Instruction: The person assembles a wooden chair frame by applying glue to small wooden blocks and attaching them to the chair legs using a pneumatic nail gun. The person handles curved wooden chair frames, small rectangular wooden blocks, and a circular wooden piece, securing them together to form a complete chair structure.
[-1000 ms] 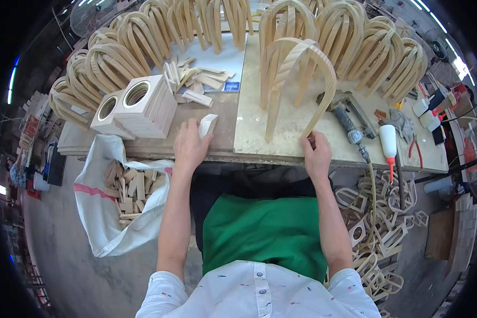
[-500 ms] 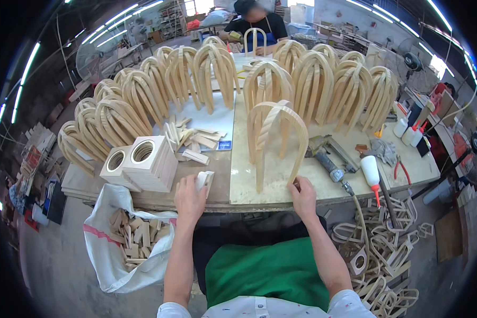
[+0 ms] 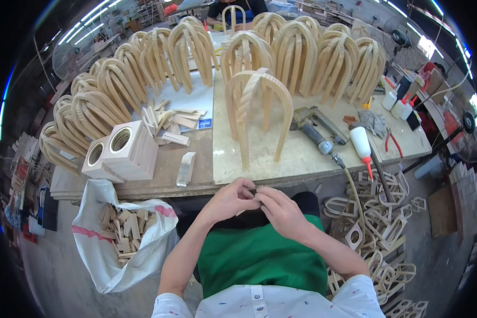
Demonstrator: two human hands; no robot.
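Observation:
My left hand [image 3: 232, 200] and my right hand [image 3: 282, 211] meet at the table's front edge, above my green apron. Fingertips of both are pinched round a small dark piece [image 3: 253, 191], too small and covered to name. Just beyond them an arched wooden frame [image 3: 257, 77] of crossed bent strips stands upright on its legs, touched by neither hand. Left of it lies a short pale wood block [image 3: 186, 168]. Two stacks of square wooden plates with round holes [image 3: 131, 148] stand farther left, near a heap of wood offcuts [image 3: 177, 119].
Rows of arched frames [image 3: 297, 52] line the table's back. A nail gun [image 3: 318, 139] with a hose, a white glue bottle [image 3: 361, 143] and red pliers [image 3: 392, 143] lie right. A white sack [image 3: 93, 259] of scraps stands front left; wooden frames [image 3: 389, 233] pile at right. A co-worker [image 3: 254, 8] sits opposite.
My left hand has left the pale wood block and my right hand has left the arched frame's leg. Both have come together at the table edge. The view has tilted down.

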